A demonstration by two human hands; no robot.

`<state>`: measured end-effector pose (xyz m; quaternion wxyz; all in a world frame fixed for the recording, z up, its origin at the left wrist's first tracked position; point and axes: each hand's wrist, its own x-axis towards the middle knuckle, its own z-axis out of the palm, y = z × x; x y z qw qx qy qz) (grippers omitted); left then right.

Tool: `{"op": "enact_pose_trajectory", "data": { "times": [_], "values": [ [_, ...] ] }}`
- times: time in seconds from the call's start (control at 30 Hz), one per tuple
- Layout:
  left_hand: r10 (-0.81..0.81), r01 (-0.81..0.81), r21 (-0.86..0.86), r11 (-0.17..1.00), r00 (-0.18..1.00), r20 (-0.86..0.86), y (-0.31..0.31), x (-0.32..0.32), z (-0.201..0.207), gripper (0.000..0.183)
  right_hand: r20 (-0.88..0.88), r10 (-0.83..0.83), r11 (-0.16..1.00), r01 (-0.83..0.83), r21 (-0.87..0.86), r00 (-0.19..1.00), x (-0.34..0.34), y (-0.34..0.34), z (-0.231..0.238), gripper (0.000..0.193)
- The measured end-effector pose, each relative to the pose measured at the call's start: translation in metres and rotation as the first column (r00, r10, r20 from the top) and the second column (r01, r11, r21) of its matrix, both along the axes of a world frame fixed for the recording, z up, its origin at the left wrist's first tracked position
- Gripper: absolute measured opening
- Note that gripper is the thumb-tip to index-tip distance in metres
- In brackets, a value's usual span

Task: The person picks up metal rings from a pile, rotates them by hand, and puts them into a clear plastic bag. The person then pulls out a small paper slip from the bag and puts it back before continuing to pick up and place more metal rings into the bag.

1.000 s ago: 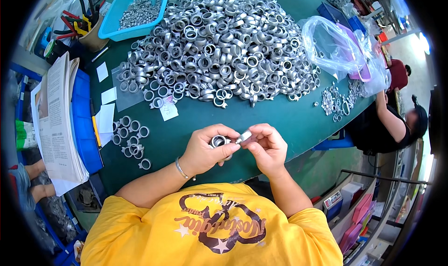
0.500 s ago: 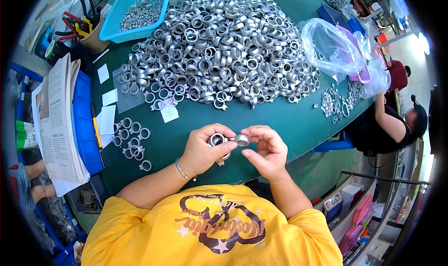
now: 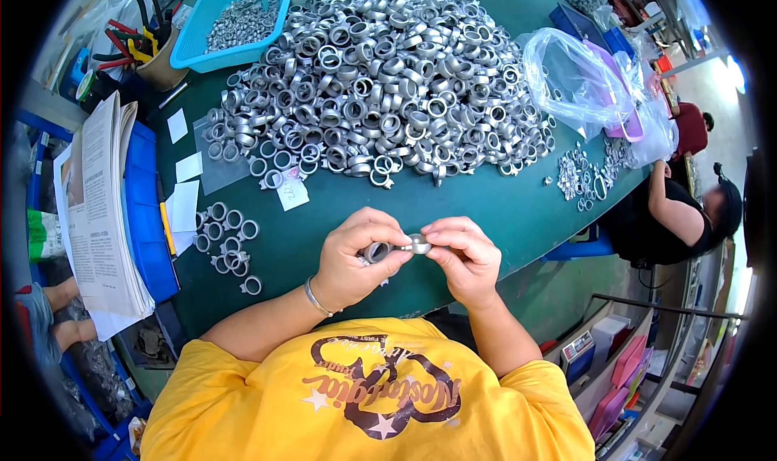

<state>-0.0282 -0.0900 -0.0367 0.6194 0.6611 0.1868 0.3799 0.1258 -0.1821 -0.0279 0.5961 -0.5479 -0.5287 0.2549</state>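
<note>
Just above the table's near edge, my two hands meet at a small grey metal ring (image 3: 419, 244). My right hand (image 3: 469, 260) pinches it between thumb and fingertips. The thumb and forefinger of my left hand (image 3: 352, 254) close at its left side, on a short narrow part. A second metal ring (image 3: 376, 253) is tucked inside my left hand, partly hidden by the fingers. Beyond my hands lies a large heap of similar metal rings (image 3: 388, 97), many with small lugs. A smaller group of rings (image 3: 231, 254) rests left of my left hand.
A turquoise basket (image 3: 182, 52) of small metal parts stands far left, beside a pot of pliers (image 3: 162, 64). White paper slips (image 3: 293, 192) and newspapers (image 3: 101, 202) lie left. Right are a clear plastic bag (image 3: 558, 80), loose small parts (image 3: 579, 178) and a seated person (image 3: 672, 218).
My right thumb and fingers have closed onto the ring, where they stood apart before. My left fingers have come down over the ring inside that hand, covering more of it.
</note>
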Motion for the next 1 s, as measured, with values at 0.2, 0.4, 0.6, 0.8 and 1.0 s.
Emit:
{"op": "enact_pose_trajectory", "data": {
  "times": [0.2,0.4,0.6,0.8,1.0],
  "values": [
    [-0.023,0.023,-0.025,0.999,1.0,-0.012,0.001,-0.001,-0.002,0.02,0.071,-0.018,1.0,0.018,0.008,0.997,0.0,0.0,0.003,0.016],
    [-0.039,0.038,-0.108,0.993,0.999,-0.002,0.0,0.0,-0.002,0.019,0.069,-0.01,1.0,0.01,-0.003,0.998,0.001,0.0,0.004,0.018],
    [-0.024,0.021,-0.108,0.994,0.999,-0.034,0.001,0.003,-0.004,0.017,0.034,0.015,0.999,-0.013,-0.047,0.999,0.003,0.004,0.005,0.017],
    [-0.07,0.054,-0.173,0.983,0.993,-0.09,0.006,0.0,-0.005,0.015,0.029,0.012,0.995,-0.008,-0.102,1.0,-0.001,0.007,0.002,0.016],
    [-0.001,-0.01,-0.344,0.939,0.999,-0.033,0.004,0.001,0.002,0.015,-0.718,-0.175,0.96,-0.045,-0.276,0.673,-0.014,0.012,-0.009,0.021]
  ]
}}
